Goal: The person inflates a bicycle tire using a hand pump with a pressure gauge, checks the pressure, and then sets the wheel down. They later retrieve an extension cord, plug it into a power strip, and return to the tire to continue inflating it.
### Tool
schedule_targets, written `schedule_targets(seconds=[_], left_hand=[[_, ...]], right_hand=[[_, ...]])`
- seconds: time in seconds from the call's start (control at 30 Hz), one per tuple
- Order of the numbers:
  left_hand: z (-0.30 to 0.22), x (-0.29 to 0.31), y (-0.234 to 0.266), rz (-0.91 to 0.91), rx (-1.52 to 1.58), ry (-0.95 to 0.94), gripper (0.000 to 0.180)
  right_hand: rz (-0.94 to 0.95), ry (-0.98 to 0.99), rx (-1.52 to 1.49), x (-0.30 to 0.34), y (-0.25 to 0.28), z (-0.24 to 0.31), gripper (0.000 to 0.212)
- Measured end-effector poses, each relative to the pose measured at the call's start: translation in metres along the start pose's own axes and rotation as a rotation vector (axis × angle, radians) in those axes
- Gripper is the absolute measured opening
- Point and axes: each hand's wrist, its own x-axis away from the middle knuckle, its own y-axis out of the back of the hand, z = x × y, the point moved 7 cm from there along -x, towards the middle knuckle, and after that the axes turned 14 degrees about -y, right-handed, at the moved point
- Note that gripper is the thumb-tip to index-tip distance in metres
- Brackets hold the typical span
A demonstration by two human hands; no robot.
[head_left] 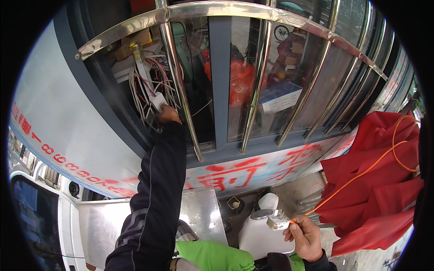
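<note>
My left arm reaches out past the metal window bars, and my left hand is closed on a white block that looks like a socket. Around that block hang looped white and red cables, with a pale strip running up behind them. Lower right, my right hand pinches an orange cord just behind its plug. The plug is whitish and dirty, its prongs pointing up. From it the orange cord runs up to the right. The left fingertips are partly hidden by the block.
Shiny metal bars cross the window before me. Behind the glass are a fan, red bags and a white-and-blue box. Below lie a metal plate, a white container and green cloth. Red fabric hangs right.
</note>
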Motion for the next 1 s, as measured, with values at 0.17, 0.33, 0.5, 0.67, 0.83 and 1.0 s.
schedule_targets(seconds=[0.17,0.33,0.5,0.67,0.83,1.0], left_hand=[[0.003,-0.007,-0.007,0.054,-0.012,0.074,0.056],[0.003,-0.006,-0.01,0.146,-0.046,0.104,0.057],[0.009,0.007,-0.015,0.216,0.011,0.191,0.053],[-0.016,0.03,-0.009,0.242,0.424,0.143,0.059],[-0.053,0.065,0.035,0.242,0.904,0.441,0.057],[-0.1,0.087,0.083,0.468,1.161,0.523,0.052]], right_hand=[[-0.042,-0.049,-0.019,0.01,0.018,-0.01,0.021],[-0.052,0.009,-0.04,0.016,0.025,-0.01,0.022],[-0.102,-0.092,-0.026,0.016,0.021,-0.012,0.022],[-0.108,0.008,0.059,0.012,0.003,0.005,0.02],[-0.034,0.144,-0.002,0.006,-0.023,0.032,0.009],[0.053,0.241,-0.001,-0.011,-0.067,0.067,0.009]])
